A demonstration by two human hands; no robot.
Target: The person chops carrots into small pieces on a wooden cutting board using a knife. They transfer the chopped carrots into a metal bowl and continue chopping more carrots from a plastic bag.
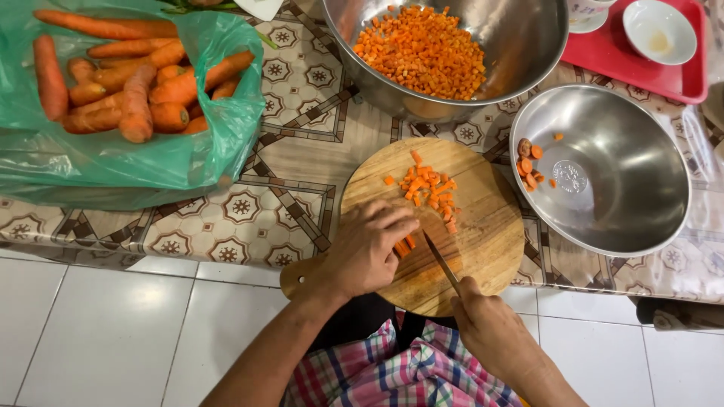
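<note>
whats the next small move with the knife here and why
Probably bring the knife down across the carrot strips pinned under the left hand. The blade, held by the right hand, sits right beside the fingertips over uncut strips, and a pile of diced carrot already lies further up the round wooden cutting board.

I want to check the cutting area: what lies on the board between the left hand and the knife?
In the head view, orange carrot strips lie on the wooden board between the left hand and the knife, which the right hand holds.
</note>
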